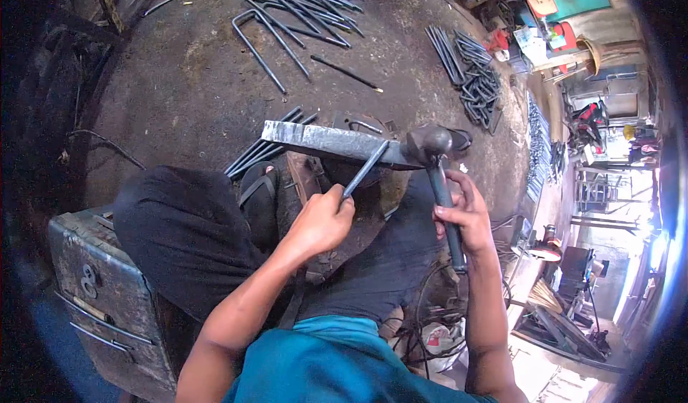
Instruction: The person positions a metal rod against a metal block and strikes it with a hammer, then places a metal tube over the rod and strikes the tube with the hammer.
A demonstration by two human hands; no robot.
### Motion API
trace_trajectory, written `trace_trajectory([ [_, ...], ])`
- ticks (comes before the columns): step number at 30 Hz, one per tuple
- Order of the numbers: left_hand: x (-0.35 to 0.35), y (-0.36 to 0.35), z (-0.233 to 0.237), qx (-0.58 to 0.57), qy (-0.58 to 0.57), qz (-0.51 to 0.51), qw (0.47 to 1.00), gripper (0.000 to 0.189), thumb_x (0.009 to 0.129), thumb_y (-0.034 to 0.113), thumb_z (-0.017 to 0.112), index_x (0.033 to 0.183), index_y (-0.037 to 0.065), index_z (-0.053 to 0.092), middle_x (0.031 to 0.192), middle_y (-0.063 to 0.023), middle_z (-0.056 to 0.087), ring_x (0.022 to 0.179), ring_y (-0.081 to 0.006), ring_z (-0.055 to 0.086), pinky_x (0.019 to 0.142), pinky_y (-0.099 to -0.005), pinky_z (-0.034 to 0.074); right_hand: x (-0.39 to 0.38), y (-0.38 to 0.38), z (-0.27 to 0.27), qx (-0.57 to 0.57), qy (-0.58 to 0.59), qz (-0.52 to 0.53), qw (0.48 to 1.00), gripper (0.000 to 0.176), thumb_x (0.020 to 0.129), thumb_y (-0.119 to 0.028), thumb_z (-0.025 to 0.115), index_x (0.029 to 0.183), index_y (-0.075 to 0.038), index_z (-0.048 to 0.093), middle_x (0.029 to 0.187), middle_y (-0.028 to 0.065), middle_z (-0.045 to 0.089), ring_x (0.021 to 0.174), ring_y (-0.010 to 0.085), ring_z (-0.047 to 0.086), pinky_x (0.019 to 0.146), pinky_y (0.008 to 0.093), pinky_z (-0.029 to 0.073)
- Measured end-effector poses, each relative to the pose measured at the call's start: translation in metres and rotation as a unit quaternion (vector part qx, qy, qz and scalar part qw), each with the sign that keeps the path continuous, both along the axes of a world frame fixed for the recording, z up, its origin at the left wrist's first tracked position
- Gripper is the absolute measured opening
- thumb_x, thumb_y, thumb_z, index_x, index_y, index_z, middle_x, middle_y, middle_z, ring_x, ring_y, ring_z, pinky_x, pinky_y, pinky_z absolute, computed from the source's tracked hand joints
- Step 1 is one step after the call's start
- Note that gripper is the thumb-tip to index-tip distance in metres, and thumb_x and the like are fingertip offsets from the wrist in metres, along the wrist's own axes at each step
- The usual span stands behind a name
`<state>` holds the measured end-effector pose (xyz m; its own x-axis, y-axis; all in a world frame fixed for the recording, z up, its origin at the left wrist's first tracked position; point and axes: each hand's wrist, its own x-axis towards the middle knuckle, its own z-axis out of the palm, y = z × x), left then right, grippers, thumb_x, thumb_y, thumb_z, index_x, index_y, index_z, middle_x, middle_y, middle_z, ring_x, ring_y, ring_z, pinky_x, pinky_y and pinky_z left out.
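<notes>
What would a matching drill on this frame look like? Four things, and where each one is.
Things
1. hammer
2. thin rod
3. bent rods
4. metal box

Places
A. spread on the floor, far from both hands
B. in the grip of the right hand
C. in the left hand, far end against the flat bar
D. lower left of the view

Pairs: 1-B, 2-C, 3-A, 4-D

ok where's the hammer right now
In the head view the hammer is just right of centre, gripped by the right hand, its head at the right end of the steel bar, beside the rod in the left hand.
</notes>
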<state>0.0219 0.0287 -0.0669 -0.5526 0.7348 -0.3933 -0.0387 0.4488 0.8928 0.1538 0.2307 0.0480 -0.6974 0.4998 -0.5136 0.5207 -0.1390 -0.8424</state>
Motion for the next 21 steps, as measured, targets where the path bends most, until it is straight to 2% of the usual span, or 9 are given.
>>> trace_trajectory([
  [6,0.001,-0.002,0.001,0.006,0.014,-0.018,1.000,0.031,0.093,0.026,0.047,0.095,-0.004,0.055,0.073,-0.0277,0.061,0.078,-0.0465,0.062,0.071,-0.0507,0.045,0.007,0.036,-0.012,-0.059,0.023,-0.015,0.998,0.063,0.078,-0.012,0.067,0.134,-0.005,0.039,0.075,0.0117,0.060,0.056,0.0178,0.058,0.050,0.0288,0.048],
  [8,0.003,0.000,0.000,0.003,0.014,-0.028,1.000,0.032,0.093,0.026,0.047,0.096,-0.004,0.056,0.074,-0.0277,0.061,0.079,-0.0462,0.062,0.071,-0.0503,0.045,-0.008,0.039,-0.011,-0.025,-0.051,0.031,0.998,0.058,0.082,-0.020,0.067,0.132,-0.006,0.043,0.075,0.0123,0.061,0.061,0.0189,0.060,0.052,0.0273,0.047],
  [9,0.004,0.002,-0.002,-0.001,0.007,-0.030,1.000,0.032,0.094,0.026,0.046,0.096,-0.004,0.056,0.074,-0.0277,0.061,0.079,-0.0454,0.063,0.071,-0.0499,0.046,-0.014,0.043,-0.023,0.117,-0.072,0.102,0.985,0.045,0.084,-0.028,0.068,0.120,-0.004,0.054,0.078,0.0143,0.063,0.068,0.0216,0.063,0.058,0.0308,0.048],
  [10,0.005,0.002,-0.003,-0.006,0.000,-0.033,0.999,0.032,0.094,0.027,0.046,0.096,-0.004,0.057,0.074,-0.0276,0.061,0.079,-0.0446,0.063,0.071,-0.0495,0.046,-0.021,0.039,-0.027,0.116,-0.073,0.094,0.986,0.045,0.084,-0.028,0.068,0.120,-0.004,0.054,0.078,0.0143,0.063,0.068,0.0216,0.063,0.058,0.0308,0.048],
  [12,0.006,0.002,-0.002,-0.004,0.019,-0.035,0.999,0.032,0.095,0.026,0.046,0.096,-0.004,0.057,0.072,-0.0268,0.061,0.076,-0.0431,0.063,0.070,-0.0492,0.046,-0.039,0.031,-0.031,0.397,-0.128,0.130,0.900,0.034,0.085,-0.030,0.067,0.102,0.000,0.060,0.079,0.0148,0.064,0.073,0.0201,0.063,0.064,0.0336,0.048],
  [13,0.005,0.000,-0.004,0.004,0.011,-0.036,0.999,0.032,0.095,0.026,0.045,0.097,-0.004,0.057,0.072,-0.0264,0.061,0.075,-0.0427,0.064,0.070,-0.0492,0.046,-0.045,0.027,-0.025,0.396,-0.146,0.113,0.900,0.032,0.085,-0.028,0.067,0.094,0.002,0.060,0.081,0.0162,0.065,0.074,0.0221,0.063,0.071,0.0362,0.049],
  [18,0.004,-0.001,-0.007,0.015,-0.010,-0.031,0.999,0.033,0.097,0.025,0.043,0.098,-0.004,0.058,0.073,-0.0258,0.062,0.075,-0.0430,0.063,0.071,-0.0491,0.046,-0.042,0.049,-0.027,0.322,-0.216,0.139,0.911,0.031,0.080,-0.020,0.070,0.102,0.000,0.062,0.082,0.0171,0.066,0.077,0.0269,0.063,0.075,0.0371,0.048],
  [20,0.005,0.000,-0.009,0.025,-0.006,-0.023,0.999,0.033,0.097,0.026,0.044,0.097,-0.004,0.057,0.074,-0.0271,0.061,0.078,-0.0452,0.063,0.072,-0.0498,0.045,-0.028,0.049,-0.028,0.434,-0.138,0.209,0.866,0.031,0.077,-0.016,0.070,0.102,0.000,0.060,0.081,0.0156,0.064,0.077,0.0227,0.062,0.074,0.0361,0.048],
  [21,0.004,0.000,-0.007,0.021,-0.015,-0.026,0.999,0.033,0.097,0.026,0.044,0.096,-0.004,0.057,0.074,-0.0279,0.061,0.080,-0.0462,0.062,0.072,-0.0503,0.045,-0.022,0.049,-0.030,0.432,-0.142,0.212,0.865,0.031,0.077,-0.016,0.070,0.102,0.000,0.060,0.081,0.0156,0.064,0.077,0.0227,0.062,0.074,0.0361,0.048],
])
